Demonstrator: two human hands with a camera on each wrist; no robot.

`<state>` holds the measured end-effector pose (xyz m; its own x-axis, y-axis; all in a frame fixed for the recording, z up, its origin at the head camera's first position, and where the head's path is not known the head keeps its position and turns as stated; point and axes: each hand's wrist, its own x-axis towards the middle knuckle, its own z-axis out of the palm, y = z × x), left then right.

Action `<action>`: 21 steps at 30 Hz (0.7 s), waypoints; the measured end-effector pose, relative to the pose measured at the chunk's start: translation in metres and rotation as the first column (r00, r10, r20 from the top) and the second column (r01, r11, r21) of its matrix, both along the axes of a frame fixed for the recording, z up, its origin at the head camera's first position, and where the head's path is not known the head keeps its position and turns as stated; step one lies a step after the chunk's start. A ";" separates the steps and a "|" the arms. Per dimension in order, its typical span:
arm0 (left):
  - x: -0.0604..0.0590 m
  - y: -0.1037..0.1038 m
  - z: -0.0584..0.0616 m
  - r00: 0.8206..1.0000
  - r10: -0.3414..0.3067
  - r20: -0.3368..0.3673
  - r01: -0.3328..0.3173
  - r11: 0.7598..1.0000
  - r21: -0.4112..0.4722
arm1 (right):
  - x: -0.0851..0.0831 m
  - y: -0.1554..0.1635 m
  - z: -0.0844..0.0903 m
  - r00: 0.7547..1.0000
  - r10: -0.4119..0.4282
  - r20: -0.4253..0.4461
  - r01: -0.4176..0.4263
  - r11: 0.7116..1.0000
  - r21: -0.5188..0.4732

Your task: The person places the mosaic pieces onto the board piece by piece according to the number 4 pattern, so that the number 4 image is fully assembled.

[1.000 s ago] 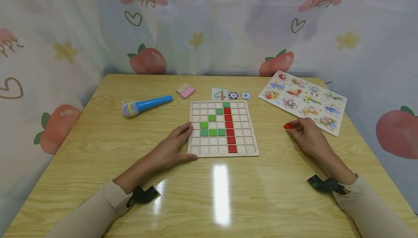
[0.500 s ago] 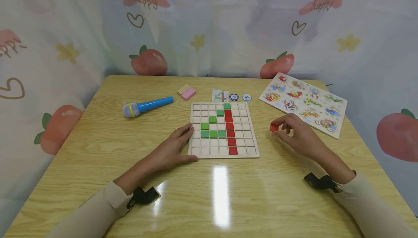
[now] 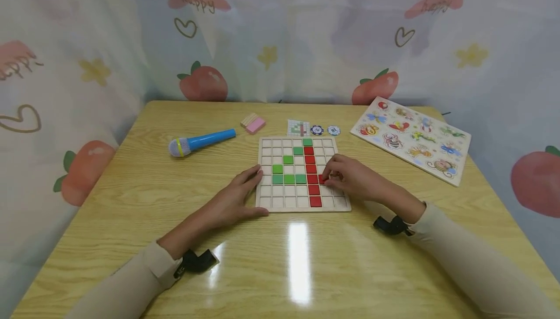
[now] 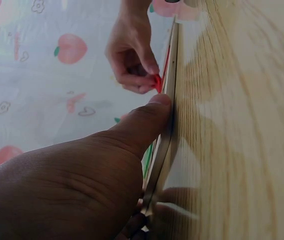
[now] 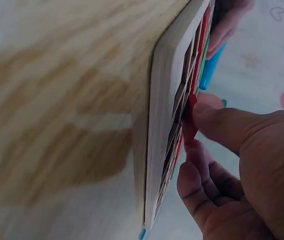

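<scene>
A square wooden grid board (image 3: 278, 203) lies on the table, with green tiles (image 3: 288, 179) in a stepped pattern and a column of red tiles (image 3: 315, 201). My right hand (image 3: 353, 177) pinches one more red tile (image 5: 192, 120) between thumb and fingers. In the head view that tile is at a cell just right of the red column, partly hidden by the fingers; in the right wrist view it stands tilted at the board's surface. My left hand (image 3: 232, 198) rests against the board's left side, fingers along the edge and thumb (image 4: 147, 117) by the front corner.
Behind the board lie a small printed pattern card (image 3: 298, 127) and two poker chips (image 3: 317, 130). A toy microphone (image 3: 202, 142) and a pink block beside striped wooden pieces (image 3: 255, 125) are back left. A picture puzzle board (image 3: 411, 139) lies back right.
My right hand has carried the red tile leftward, from beside the picture puzzle onto the grid board. My left hand has stayed at the board's left edge.
</scene>
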<state>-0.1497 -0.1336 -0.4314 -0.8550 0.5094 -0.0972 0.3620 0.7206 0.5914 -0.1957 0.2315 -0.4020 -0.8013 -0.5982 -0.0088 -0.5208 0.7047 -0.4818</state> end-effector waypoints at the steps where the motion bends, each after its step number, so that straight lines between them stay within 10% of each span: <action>1: 0.000 0.000 0.000 1.000 -0.002 0.005 0.002 1.000 0.000 | 0.000 -0.001 -0.002 1.000 -0.002 -0.001 0.002 1.000 -0.002; 21: 0.002 -0.005 -0.001 0.997 0.046 0.065 -0.048 0.998 0.035 | 0.021 0.006 -0.011 0.992 -0.099 -0.078 0.092 0.992 -0.090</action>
<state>-0.1480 -0.1385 -0.4322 -0.8707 0.4730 -0.1348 0.2888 0.7136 0.6383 -0.1746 0.2373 -0.4130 -0.8506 -0.5148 0.1072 -0.4934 0.7109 -0.5012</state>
